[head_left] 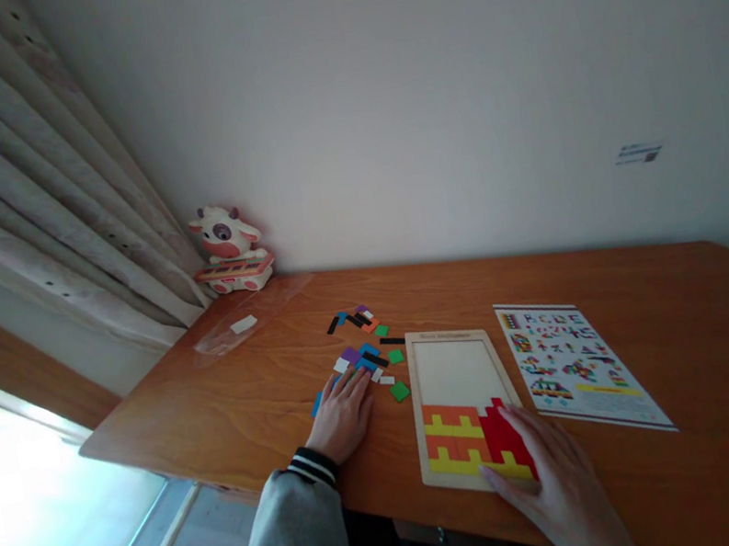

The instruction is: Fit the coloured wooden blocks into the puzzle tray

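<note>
A wooden puzzle tray lies on the table. Orange pieces, yellow pieces and red pieces fill its near part; its far part shows a bare white base. My right hand rests over the tray's near right corner, thumb and fingers apart around the red and yellow pieces. To the left of the tray, my left hand lies with fingers spread, its fingertips at a heap of loose blue, purple, black and white pieces. Green pieces lie between that heap and the tray.
A printed pattern sheet lies right of the tray. At the back left, a cow toy with a keyboard stands near the curtain. Clear plastic wrap is in front of it. The wooden table meets the wall behind.
</note>
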`<action>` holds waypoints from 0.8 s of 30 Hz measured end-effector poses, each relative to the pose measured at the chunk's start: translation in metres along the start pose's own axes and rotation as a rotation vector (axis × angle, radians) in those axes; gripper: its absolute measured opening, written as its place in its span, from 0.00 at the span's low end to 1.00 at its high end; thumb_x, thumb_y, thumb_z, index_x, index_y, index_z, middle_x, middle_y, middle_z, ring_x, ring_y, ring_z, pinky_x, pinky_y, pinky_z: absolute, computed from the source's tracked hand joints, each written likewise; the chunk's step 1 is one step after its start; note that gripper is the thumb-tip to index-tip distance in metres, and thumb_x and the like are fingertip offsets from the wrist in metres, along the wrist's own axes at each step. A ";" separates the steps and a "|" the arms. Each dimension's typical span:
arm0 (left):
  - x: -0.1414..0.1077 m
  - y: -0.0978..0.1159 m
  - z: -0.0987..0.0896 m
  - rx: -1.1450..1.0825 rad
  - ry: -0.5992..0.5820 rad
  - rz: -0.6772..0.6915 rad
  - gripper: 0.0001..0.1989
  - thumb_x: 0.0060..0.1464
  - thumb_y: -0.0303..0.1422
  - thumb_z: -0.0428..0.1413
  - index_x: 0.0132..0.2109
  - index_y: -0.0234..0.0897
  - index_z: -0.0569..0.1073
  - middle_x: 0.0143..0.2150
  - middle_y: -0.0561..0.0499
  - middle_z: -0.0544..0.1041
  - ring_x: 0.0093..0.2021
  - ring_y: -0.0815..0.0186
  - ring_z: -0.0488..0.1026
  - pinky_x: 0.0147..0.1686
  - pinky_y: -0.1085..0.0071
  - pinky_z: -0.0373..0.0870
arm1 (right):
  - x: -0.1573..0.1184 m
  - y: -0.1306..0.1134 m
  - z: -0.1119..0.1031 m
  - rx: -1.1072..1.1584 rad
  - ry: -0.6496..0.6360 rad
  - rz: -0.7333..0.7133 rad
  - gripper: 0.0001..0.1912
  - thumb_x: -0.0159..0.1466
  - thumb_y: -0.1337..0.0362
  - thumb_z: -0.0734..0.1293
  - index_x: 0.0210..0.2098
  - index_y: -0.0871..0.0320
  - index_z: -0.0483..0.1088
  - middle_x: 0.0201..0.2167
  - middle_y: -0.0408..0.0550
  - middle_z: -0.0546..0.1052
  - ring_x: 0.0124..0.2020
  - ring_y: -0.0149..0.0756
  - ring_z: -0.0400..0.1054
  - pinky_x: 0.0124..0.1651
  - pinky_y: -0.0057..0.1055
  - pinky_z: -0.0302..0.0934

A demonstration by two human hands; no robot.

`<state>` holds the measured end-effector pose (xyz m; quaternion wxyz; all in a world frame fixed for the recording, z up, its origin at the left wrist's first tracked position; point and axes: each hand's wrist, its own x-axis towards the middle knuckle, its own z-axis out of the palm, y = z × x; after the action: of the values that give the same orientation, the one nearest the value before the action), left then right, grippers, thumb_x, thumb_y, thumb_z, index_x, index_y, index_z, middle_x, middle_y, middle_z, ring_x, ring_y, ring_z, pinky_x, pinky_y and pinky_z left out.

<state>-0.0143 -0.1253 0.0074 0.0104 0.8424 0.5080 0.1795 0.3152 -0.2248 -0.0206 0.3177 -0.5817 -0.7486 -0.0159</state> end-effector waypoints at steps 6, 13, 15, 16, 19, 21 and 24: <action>0.018 -0.007 0.001 0.047 0.017 -0.029 0.18 0.66 0.42 0.51 0.58 0.43 0.72 0.55 0.44 0.76 0.55 0.53 0.71 0.57 0.51 0.68 | 0.001 -0.003 -0.003 0.045 0.003 0.048 0.41 0.65 0.44 0.65 0.69 0.54 0.49 0.63 0.57 0.68 0.61 0.52 0.64 0.62 0.54 0.60; 0.025 -0.016 0.014 0.005 0.112 -0.028 0.14 0.68 0.39 0.49 0.50 0.45 0.79 0.51 0.46 0.77 0.50 0.56 0.72 0.53 0.57 0.71 | -0.001 0.000 0.002 0.154 0.072 0.218 0.40 0.65 0.43 0.64 0.68 0.56 0.50 0.63 0.61 0.67 0.61 0.55 0.65 0.60 0.51 0.64; 0.023 -0.018 0.017 -0.016 0.107 0.005 0.14 0.68 0.38 0.49 0.51 0.46 0.79 0.52 0.48 0.77 0.50 0.57 0.72 0.53 0.58 0.72 | -0.002 0.001 0.003 0.193 0.088 0.275 0.40 0.65 0.44 0.64 0.68 0.57 0.51 0.64 0.62 0.66 0.62 0.55 0.64 0.60 0.52 0.64; 0.023 -0.019 0.017 -0.024 0.107 0.014 0.14 0.68 0.37 0.48 0.51 0.47 0.78 0.52 0.48 0.78 0.50 0.58 0.73 0.52 0.58 0.72 | -0.003 0.002 0.003 0.203 0.091 0.286 0.39 0.65 0.44 0.64 0.68 0.57 0.51 0.64 0.62 0.66 0.62 0.55 0.65 0.60 0.51 0.64; 0.022 -0.020 0.019 -0.038 0.130 0.005 0.15 0.68 0.39 0.49 0.53 0.45 0.77 0.51 0.48 0.79 0.50 0.57 0.74 0.51 0.57 0.73 | -0.003 0.003 0.004 0.189 0.074 0.270 0.38 0.65 0.44 0.64 0.67 0.57 0.52 0.63 0.61 0.67 0.61 0.55 0.65 0.59 0.52 0.65; 0.022 -0.019 0.018 -0.042 0.136 -0.005 0.15 0.68 0.41 0.50 0.54 0.44 0.76 0.51 0.47 0.79 0.50 0.57 0.75 0.51 0.57 0.73 | -0.004 0.003 0.004 0.172 0.054 0.263 0.38 0.65 0.44 0.64 0.68 0.56 0.52 0.63 0.60 0.67 0.61 0.55 0.64 0.60 0.53 0.64; 0.023 -0.016 0.016 -0.045 0.128 0.013 0.15 0.69 0.41 0.48 0.53 0.43 0.76 0.48 0.46 0.80 0.48 0.58 0.76 0.50 0.58 0.73 | -0.003 0.003 0.003 0.176 0.037 0.266 0.39 0.65 0.44 0.64 0.69 0.55 0.51 0.63 0.60 0.66 0.61 0.55 0.64 0.60 0.53 0.63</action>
<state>-0.0134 -0.0957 -0.0037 -0.0044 0.8320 0.4981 0.2443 0.3170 -0.2251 -0.0260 0.3807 -0.6451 -0.6576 0.0811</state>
